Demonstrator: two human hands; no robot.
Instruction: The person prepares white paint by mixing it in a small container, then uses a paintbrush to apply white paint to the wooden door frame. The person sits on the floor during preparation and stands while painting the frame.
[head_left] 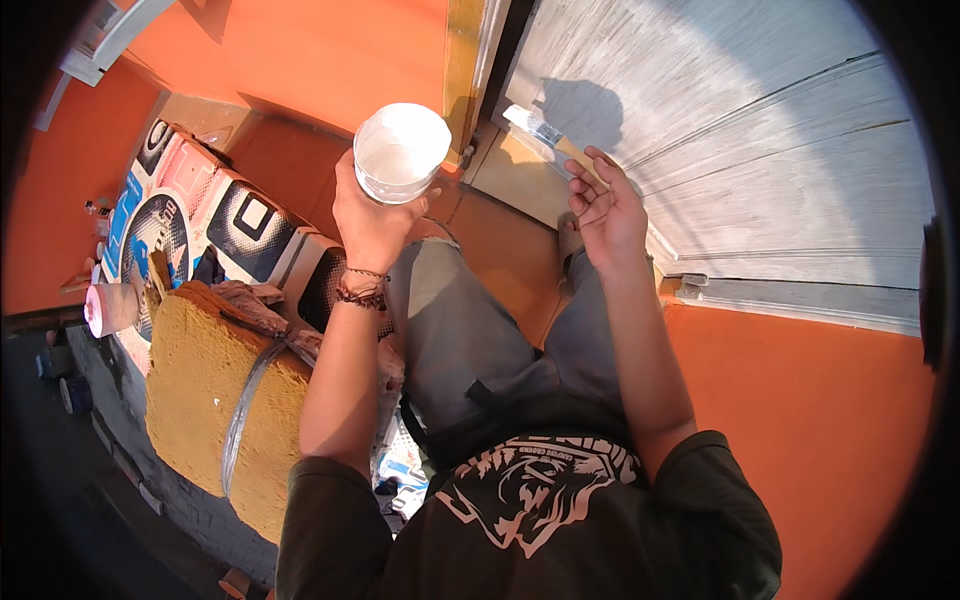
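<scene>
My left hand [371,220] is closed around a white cup [400,188], holding it upright by its side; the inside looks white. Its fingers are partly hidden behind the cup. To the right, my right hand [608,212] grips a paintbrush [547,131] by its pale wooden handle between thumb and fingers. The white bristles point up and left, away from my palm. Just beyond the brush stands a wooden door [740,150] with streaky white paint over grey. The shadow of my hand and brush falls on it, and I cannot tell whether the bristles touch it.
A printed cardboard box [205,200] lies on the left. Nearer me is a yellow foam block [215,390] bound with a strap. A pinkish container [110,308] stands beside it. An orange wall [300,50] rises ahead, and a metal hinge [690,282] sits at the door's lower edge.
</scene>
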